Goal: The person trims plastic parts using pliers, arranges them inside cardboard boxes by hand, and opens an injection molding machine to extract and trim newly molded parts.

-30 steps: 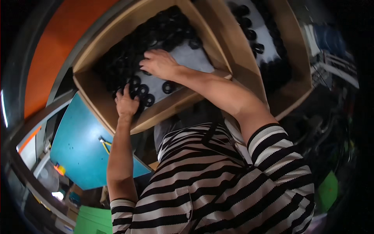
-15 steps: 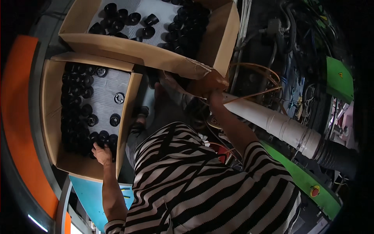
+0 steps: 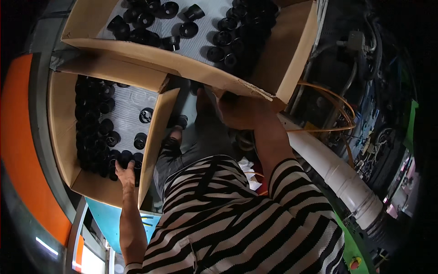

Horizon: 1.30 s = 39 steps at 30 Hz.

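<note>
In the smaller cardboard box (image 3: 62, 118), at its near end, my left hand (image 3: 126, 174) has thumb and fingers around a black cylindrical plastic part (image 3: 125, 158). Similar black parts (image 3: 91, 132) crowd the left side of this box, and a few lie singly on its pale ribbed liner (image 3: 129, 102). My right hand (image 3: 242, 112) is in shadow below the near wall of the larger cardboard box (image 3: 182, 64). Its fingers cannot be made out, nor whether it holds anything. More black parts (image 3: 223, 39) lie in the larger box, densest at its right.
A curved orange panel (image 3: 34, 155) borders the left. On the right run a thick pale pipe (image 3: 335, 166), a looping orange hose (image 3: 340, 102) and machine cabling. A light-blue surface (image 3: 102, 219) shows below the smaller box. A red button (image 3: 355, 263) sits on a green panel at lower right.
The view has shifted, so both boxes appear lower and the larger one reaches farther right. My left hand stays at the same black part. My right forearm now looks more upright, beneath the larger box.
</note>
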Available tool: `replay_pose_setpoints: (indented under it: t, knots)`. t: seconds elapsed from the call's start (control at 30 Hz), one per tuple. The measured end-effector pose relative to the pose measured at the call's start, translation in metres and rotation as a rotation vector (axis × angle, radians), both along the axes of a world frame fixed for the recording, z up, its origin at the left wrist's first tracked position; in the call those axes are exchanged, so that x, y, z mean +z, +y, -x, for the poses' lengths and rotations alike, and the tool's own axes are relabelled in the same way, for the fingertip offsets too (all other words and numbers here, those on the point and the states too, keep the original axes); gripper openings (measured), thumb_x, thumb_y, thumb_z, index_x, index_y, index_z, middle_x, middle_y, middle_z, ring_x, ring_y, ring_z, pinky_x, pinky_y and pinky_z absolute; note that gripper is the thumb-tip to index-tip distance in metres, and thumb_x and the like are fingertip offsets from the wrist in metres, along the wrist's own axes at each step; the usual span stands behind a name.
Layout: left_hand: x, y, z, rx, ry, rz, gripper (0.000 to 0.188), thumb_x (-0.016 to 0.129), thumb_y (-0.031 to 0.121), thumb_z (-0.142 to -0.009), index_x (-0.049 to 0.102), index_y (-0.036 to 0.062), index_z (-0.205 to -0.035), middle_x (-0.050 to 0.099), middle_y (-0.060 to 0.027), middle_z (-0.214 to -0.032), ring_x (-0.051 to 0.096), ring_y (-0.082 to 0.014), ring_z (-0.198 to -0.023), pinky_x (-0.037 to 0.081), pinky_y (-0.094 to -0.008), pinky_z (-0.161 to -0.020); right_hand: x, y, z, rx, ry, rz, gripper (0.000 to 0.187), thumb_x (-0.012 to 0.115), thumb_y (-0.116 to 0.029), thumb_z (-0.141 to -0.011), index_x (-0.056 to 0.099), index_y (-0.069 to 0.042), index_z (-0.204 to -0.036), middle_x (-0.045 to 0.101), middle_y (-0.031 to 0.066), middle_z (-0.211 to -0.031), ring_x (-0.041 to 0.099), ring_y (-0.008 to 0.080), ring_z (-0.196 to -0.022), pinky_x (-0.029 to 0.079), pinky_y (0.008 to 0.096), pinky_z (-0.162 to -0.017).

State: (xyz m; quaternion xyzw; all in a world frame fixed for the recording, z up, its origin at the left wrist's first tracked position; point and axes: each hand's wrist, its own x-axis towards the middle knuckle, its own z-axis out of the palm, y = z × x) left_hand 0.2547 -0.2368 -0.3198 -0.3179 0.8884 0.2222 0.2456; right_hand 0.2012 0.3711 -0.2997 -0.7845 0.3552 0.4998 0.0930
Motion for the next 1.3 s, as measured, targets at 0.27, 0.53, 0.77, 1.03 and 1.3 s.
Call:
replay_pose_setpoints:
  t: [0.27,0.53,0.77,1.03,1.3]
  knots:
    - [0.029,0.064,0.024,-0.045,-0.107,0.133,0.104,0.078,0.044,-0.069,0.027,0.0037,-0.15,0.034,-0.0312,-0.143,0.042,-0.0447,-0.128,0.038,-0.0452,-0.108,-0.11,0.086,0.021,-1.399,-0.029,0.64,0.025,0.047,-0.027,-0.098,0.058,-0.005,-0.105,0.057,0.0096,-0.098,0.057,0.0154,-0.081,0.049,0.0322,-0.066]
    - [0.019,0.059,0.002,0.021,0.005,0.155,0.093,0.076,0.038,-0.069,0.032,0.0102,-0.147,0.038,-0.0303,-0.136,0.044,-0.0482,-0.124,0.041,-0.0476,-0.105,0.031,-0.105,-0.098,-2.805,-0.719,1.475,0.021,0.058,-0.024,-0.093,0.061,-0.007,-0.105,0.06,0.005,-0.094,0.057,0.0158,-0.074,0.047,0.0311,-0.061]
    - [0.037,0.046,0.015,0.053,0.006,0.042,0.077,0.076,0.034,-0.069,0.047,0.0122,-0.137,0.044,-0.0234,-0.129,0.049,-0.0439,-0.119,0.045,-0.0467,-0.1,0.098,-0.287,0.094,-1.91,-1.318,1.214,0.026,0.065,-0.01,-0.082,0.062,-0.004,-0.108,0.064,0.0123,-0.1,0.062,0.0281,-0.09,0.051,0.0385,-0.074]
    - [0.047,0.009,0.008,0.095,0.268,0.156,0.053,0.075,0.027,-0.067,0.062,0.011,-0.115,0.052,-0.0223,-0.117,0.053,-0.0424,-0.107,0.047,-0.0475,-0.094,0.012,-0.466,0.144,-1.421,-0.835,0.905,0.066,0.077,-0.027,-0.07,0.055,-0.019,-0.131,0.029,0.0107,-0.154,0.045,0.0443,-0.122,0.054,0.0469,-0.084]
    - [0.11,0.014,0.0,0.178,0.416,0.146,0.046,0.076,0.025,-0.067,0.064,0.0098,-0.109,0.053,-0.0214,-0.114,0.053,-0.0404,-0.107,0.047,-0.0454,-0.094,-0.003,-0.464,0.125,-1.275,-0.757,0.76,0.045,0.066,-0.018,-0.078,0.062,-0.018,-0.122,0.04,0.0098,-0.146,0.036,0.0478,-0.132,0.052,0.0486,-0.09]
